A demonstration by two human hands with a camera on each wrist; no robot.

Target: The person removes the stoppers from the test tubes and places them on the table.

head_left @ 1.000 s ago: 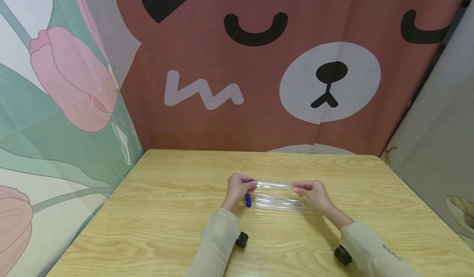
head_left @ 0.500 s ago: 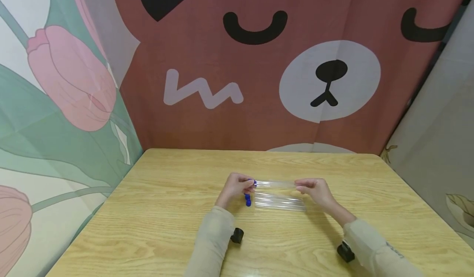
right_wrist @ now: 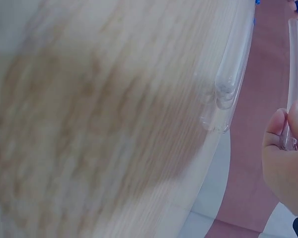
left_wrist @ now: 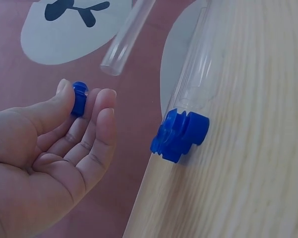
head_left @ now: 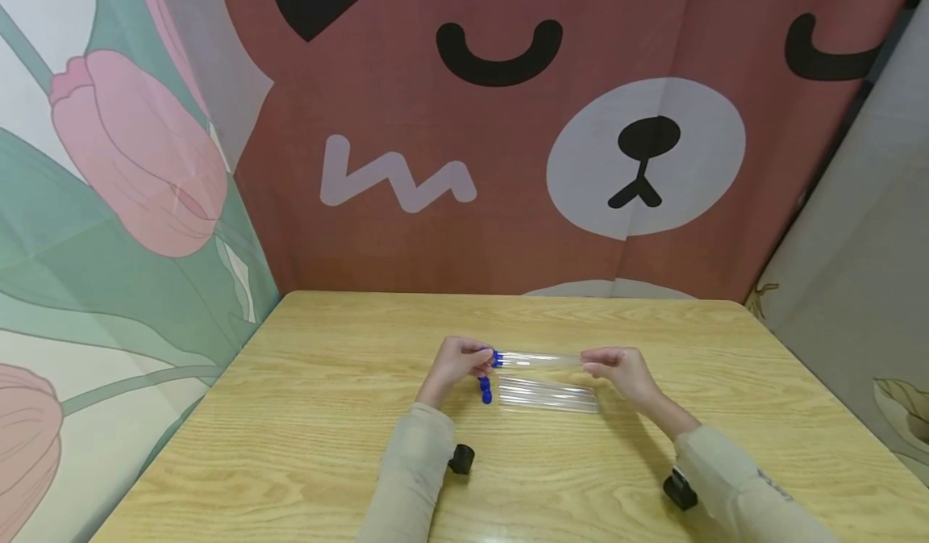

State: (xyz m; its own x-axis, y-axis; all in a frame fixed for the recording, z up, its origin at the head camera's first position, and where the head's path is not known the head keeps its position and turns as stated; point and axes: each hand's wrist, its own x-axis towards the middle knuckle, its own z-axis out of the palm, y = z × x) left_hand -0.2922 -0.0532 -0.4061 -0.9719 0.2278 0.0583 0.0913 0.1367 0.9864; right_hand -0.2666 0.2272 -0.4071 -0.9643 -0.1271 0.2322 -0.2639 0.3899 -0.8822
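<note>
At the centre of the head view, just right of the middle, the left hand (left_wrist: 54, 144) pinches a small blue stopper (left_wrist: 79, 101) between thumb and fingers. The right hand (right_wrist: 292, 166) grips the closed end of a clear test tube (right_wrist: 295, 64), held nearly level above the surface (head_left: 327, 414). In the left wrist view, a gap separates the tube's open end from the stopper. Below, near the middle of the frame, more clear test tubes (head_left: 547, 395) lie side by side, with loose blue stoppers (head_left: 485, 390) clustered just beside their left ends. Beige sleeves (head_left: 417, 454) enter from the bottom edge.
</note>
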